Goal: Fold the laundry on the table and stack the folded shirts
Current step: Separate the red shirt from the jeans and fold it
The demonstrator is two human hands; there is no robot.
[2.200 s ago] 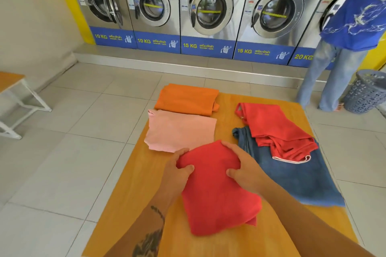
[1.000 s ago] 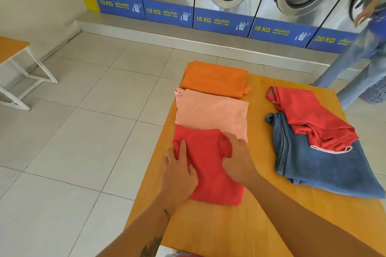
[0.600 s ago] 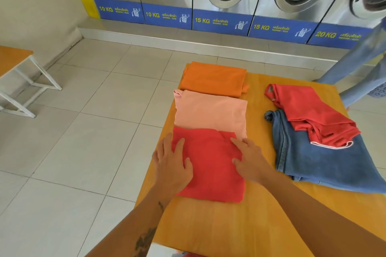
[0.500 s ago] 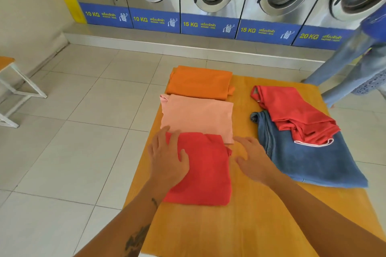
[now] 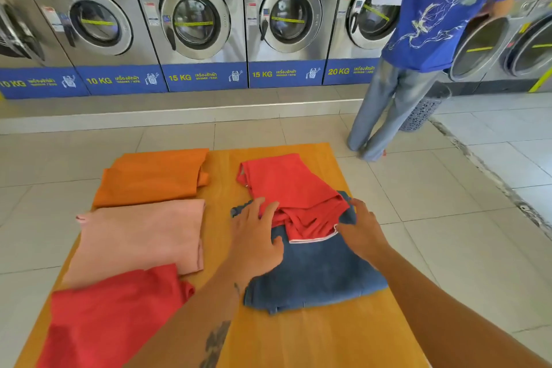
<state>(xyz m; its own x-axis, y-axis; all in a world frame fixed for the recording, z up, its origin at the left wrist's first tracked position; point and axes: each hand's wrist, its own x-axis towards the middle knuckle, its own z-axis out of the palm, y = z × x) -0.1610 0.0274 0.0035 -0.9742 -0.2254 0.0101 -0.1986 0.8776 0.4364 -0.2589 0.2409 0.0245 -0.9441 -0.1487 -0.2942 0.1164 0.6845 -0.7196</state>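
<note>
We see the left hand (image 5: 254, 239) spread flat and the right hand (image 5: 363, 233) open, both touching the unfolded red shirt (image 5: 295, 191) lying atop the blue garment (image 5: 313, 275) on the wooden table (image 5: 298, 337), beside three folded shirts.

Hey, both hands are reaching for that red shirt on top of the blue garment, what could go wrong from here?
1. The unfolded red shirt lies partly on the blue garment; lifting it may drag the blue one along.
2. The folded pink shirt overhangs the table at its left edge, so a nudge could tip it off.
3. The left hand and right hand lie open, so a loose grab could bunch the shirt.
</note>
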